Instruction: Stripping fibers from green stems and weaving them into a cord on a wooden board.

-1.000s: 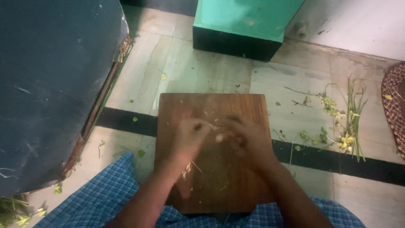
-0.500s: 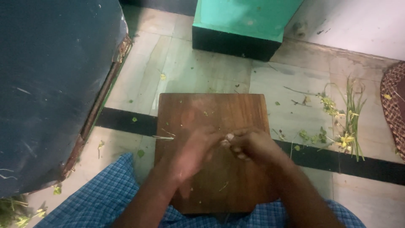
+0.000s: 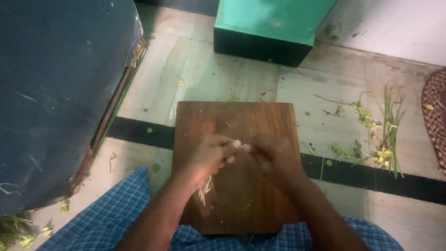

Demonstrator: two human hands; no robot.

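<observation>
A brown wooden cutting board (image 3: 237,121) lies on the tiled floor in front of my lap. Both hands meet over its middle. My left hand (image 3: 206,155) is closed on a thin bundle of pale green stems (image 3: 204,188) that hangs out below the palm. My right hand (image 3: 274,155) has its fingers curled and its fingertips pinch the top of the same bundle where the hands touch. Small green scraps dot the board.
A big dark blue object (image 3: 55,93) fills the left side. A teal block with a black base (image 3: 269,28) stands at the back. Loose green stalks and yellow bits (image 3: 383,135) lie on the floor at right, beside a woven mat edge (image 3: 434,116).
Both hands have slid a little toward me on the board and stayed joined. The pale stems now hang below my left palm.
</observation>
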